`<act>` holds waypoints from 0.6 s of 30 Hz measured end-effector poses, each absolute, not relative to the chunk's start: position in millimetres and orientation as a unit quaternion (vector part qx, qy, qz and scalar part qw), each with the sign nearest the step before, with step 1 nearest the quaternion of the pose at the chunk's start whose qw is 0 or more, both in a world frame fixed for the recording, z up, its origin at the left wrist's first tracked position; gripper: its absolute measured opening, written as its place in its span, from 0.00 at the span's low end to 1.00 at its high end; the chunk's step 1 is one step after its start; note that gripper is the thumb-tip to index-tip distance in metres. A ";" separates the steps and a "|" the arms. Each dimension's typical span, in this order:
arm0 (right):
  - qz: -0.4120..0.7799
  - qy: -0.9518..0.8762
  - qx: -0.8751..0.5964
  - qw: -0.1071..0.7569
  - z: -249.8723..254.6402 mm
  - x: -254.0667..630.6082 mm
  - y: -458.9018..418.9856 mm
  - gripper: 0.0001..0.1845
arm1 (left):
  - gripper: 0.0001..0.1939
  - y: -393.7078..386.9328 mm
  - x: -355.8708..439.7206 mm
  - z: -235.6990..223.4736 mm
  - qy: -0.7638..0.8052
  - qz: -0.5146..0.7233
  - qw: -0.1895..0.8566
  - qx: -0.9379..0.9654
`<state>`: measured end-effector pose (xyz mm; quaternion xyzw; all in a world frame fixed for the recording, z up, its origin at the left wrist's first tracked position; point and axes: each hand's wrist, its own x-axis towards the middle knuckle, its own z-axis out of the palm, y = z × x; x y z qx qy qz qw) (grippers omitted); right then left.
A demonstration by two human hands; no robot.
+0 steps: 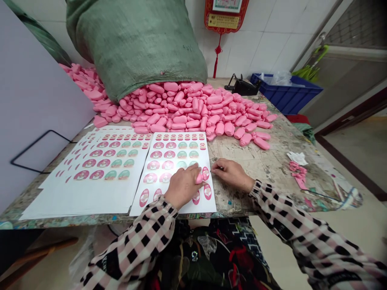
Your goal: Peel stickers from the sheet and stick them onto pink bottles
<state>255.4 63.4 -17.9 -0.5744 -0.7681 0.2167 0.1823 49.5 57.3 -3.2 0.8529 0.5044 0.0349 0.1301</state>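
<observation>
My left hand [183, 186] rests over a white sticker sheet [173, 205] and grips a small pink bottle [199, 178] between thumb and fingers. Just past the bottle's end lies an oval pink sticker [206, 173]; whether it touches the bottle I cannot tell. My right hand [233, 174] is at the sheet's right edge, thumb and forefinger pinched together, and what they hold, if anything, does not show. Round pink and green stickers fill the sheet's upper rows, with ovals along the bottom. Left of it, more sticker sheets [81, 197] lie overlapped.
Behind the sheets a large heap of pink bottles [181, 108] spills from a green sack [136, 44]. At the right lie a crumpled white paper [296, 158] and a pink strip [298, 174]. A blue crate [284, 96] stands at the back right, beside a black object [243, 86].
</observation>
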 end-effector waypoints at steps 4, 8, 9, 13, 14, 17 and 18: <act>0.252 -0.749 -0.575 0.211 -25.4 254.5 59.6 0.07 | 0.18 57.0 50.4 -0.9 0.503 0.033 0.134 0.853; 0.250 -0.741 -0.582 0.223 -24.8 250.8 50.5 0.07 | 0.16 57.4 50.2 -2.4 0.501 0.038 0.145 0.852; 0.242 -0.740 -0.586 0.223 -23.4 249.2 47.3 0.08 | 0.16 57.6 50.0 -3.2 0.499 0.043 0.146 0.853; 0.198 -0.731 -0.614 0.222 -20.6 240.2 33.7 0.08 | 0.17 58.2 49.2 -5.8 0.493 0.055 0.147 0.856; 0.189 -0.723 -0.625 0.225 -21.3 237.8 31.0 0.08 | 0.17 58.3 49.1 -6.2 0.493 0.054 0.147 0.856; 0.193 -0.693 -0.653 0.237 -25.3 232.6 26.0 0.08 | 0.17 58.8 49.0 -6.7 0.491 0.053 0.148 0.857; 0.202 -0.686 -0.657 0.240 -26.4 232.0 25.4 0.08 | 0.17 58.9 49.0 -6.8 0.488 0.055 0.150 0.858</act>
